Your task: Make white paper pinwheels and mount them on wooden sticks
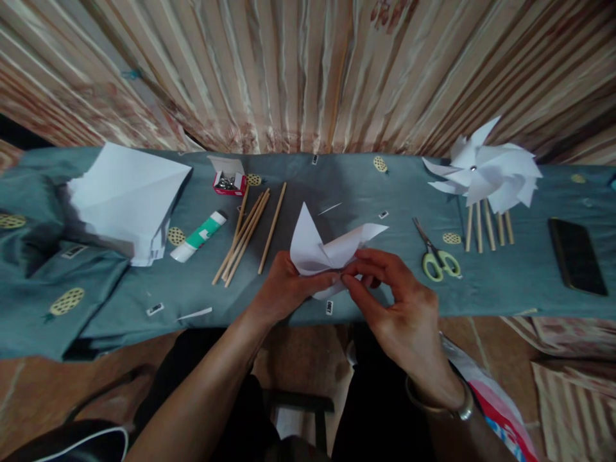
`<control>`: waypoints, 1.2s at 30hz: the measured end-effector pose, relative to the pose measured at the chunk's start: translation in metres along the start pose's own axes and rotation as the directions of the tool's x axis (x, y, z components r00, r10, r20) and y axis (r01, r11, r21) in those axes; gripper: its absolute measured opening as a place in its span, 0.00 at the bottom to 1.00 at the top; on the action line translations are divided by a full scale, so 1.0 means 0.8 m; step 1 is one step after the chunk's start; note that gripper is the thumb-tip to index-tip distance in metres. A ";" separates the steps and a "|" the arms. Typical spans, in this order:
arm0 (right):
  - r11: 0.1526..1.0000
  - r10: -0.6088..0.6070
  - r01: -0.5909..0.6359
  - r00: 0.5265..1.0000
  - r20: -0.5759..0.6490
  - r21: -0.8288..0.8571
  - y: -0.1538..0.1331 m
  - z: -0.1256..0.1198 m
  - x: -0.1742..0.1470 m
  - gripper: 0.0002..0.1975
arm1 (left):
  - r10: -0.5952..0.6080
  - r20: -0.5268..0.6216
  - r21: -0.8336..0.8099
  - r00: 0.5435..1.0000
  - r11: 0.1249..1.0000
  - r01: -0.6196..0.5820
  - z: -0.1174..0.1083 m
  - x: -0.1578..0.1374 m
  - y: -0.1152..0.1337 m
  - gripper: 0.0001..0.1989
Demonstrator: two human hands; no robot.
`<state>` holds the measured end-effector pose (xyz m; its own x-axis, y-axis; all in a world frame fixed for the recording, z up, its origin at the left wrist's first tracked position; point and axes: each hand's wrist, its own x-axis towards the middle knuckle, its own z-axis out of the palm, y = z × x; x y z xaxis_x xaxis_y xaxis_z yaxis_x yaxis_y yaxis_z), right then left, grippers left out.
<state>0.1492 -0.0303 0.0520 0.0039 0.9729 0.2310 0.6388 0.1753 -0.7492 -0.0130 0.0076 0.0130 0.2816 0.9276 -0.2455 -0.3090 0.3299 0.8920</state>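
A white paper pinwheel (pixel 315 247) with folded, pointed blades is held between my two hands, above the cloth near the table's front edge. My left hand (pixel 289 289) grips its left side, the thumb pressed toward the centre. With finger and thumb pinched, my right hand (pixel 392 295) holds the right side near the middle. Whether a pin sits under the fingertips is hidden. Left of the hands lie several wooden sticks (pixel 248 234), with one stick (pixel 272 228) apart from the others. Green-handled scissors (pixel 436 256) rest to the right of my right hand.
Finished pinwheels (pixel 486 170) on sticks lie stacked at the right, beside a dark phone (pixel 577 256). At left are white paper squares (pixel 128 192), a glue tube (pixel 198 237) and a small open box (pixel 229 183) of metal pins. Paper slivers (pixel 195 314) lie on the cloth. A curtain (pixel 298 77) hangs behind.
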 end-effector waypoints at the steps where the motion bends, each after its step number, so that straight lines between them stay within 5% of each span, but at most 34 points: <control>1: 1.000 -0.003 0.003 1.000 -0.004 -0.003 0.000 -0.001 0.000 0.14 | 0.003 -0.002 -0.010 1.000 1.000 -0.003 0.000 0.000 0.000 0.16; 11: 0.996 -0.063 0.060 0.997 -0.055 -0.063 -0.005 0.000 -0.003 0.15 | -0.023 -0.055 -0.050 0.998 0.999 0.020 0.002 0.000 0.000 0.21; 17: 0.999 0.008 -0.016 0.970 -0.242 -0.029 0.013 -0.016 0.007 0.20 | -0.110 -0.177 -0.168 0.978 0.983 0.080 0.000 0.003 0.008 0.19; 20: 0.927 0.234 -0.216 0.972 -0.025 0.306 0.033 -0.017 0.019 0.21 | -0.159 -0.177 -0.195 0.971 0.973 0.124 0.004 0.002 0.010 0.19; 24: 0.655 0.305 -0.495 0.865 0.399 0.571 0.045 -0.008 0.026 0.21 | -0.146 -0.121 -0.176 0.982 0.977 0.124 0.010 0.000 0.004 0.17; 29: 0.558 0.345 -0.566 0.824 0.450 0.608 0.039 0.004 0.026 0.15 | -0.125 -0.090 -0.113 0.988 0.987 0.115 0.009 -0.001 -0.005 0.17; 36: 0.570 0.350 -0.586 0.807 0.474 0.576 0.041 0.004 0.027 0.15 | -0.113 -0.103 -0.052 0.988 0.993 0.108 0.009 -0.002 -0.008 0.18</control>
<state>0.1676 -0.0031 0.0305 -0.1380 0.9185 -0.3706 -0.0813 -0.3834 -0.9200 -0.0049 0.0026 0.0109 0.2196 0.8976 -0.3822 -0.3233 0.4366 0.8395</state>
